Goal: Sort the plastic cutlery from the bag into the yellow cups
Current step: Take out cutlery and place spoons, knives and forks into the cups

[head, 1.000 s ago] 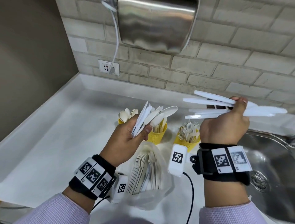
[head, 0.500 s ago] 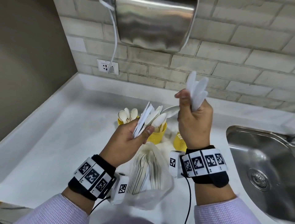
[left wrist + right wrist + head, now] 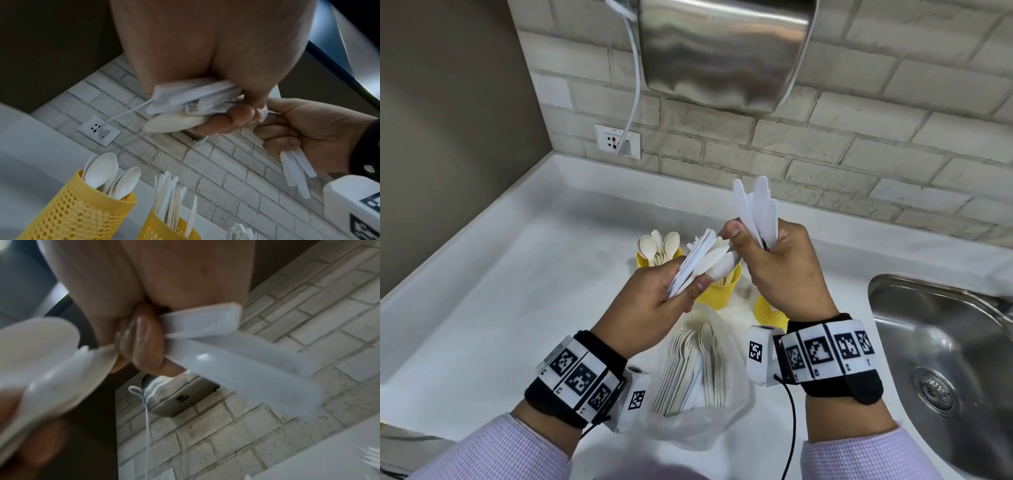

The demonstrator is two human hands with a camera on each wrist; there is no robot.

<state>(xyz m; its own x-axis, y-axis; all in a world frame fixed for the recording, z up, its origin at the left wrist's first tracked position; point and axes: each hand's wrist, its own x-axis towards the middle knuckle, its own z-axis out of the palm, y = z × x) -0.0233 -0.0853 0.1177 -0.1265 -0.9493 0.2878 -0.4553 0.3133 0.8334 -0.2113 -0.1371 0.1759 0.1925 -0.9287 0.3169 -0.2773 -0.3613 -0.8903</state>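
My left hand (image 3: 681,287) grips a fanned bundle of mixed white cutlery (image 3: 702,262), also seen in the left wrist view (image 3: 185,104). My right hand (image 3: 746,240) holds several white knives (image 3: 756,212) upright in its curled fingers; their handles hang below the fist (image 3: 296,172). Its thumb and forefinger touch the tip of the left bundle. Behind the hands stand three yellow cups: one with spoons (image 3: 643,263), one with knives (image 3: 717,294), one (image 3: 767,313) mostly hidden by my right wrist. The clear bag (image 3: 736,404) with more cutlery lies on the counter below my hands.
A steel sink (image 3: 941,342) is sunk into the white counter (image 3: 517,291) at the right. A brick wall with a socket (image 3: 617,141) and a steel hand dryer (image 3: 722,51) rises behind. A black cable (image 3: 792,421) hangs from my right wrist.
My right hand swung left from over the sink, turned its knives from level to upright, and came up against the left hand's bundle. The left hand stayed in place.
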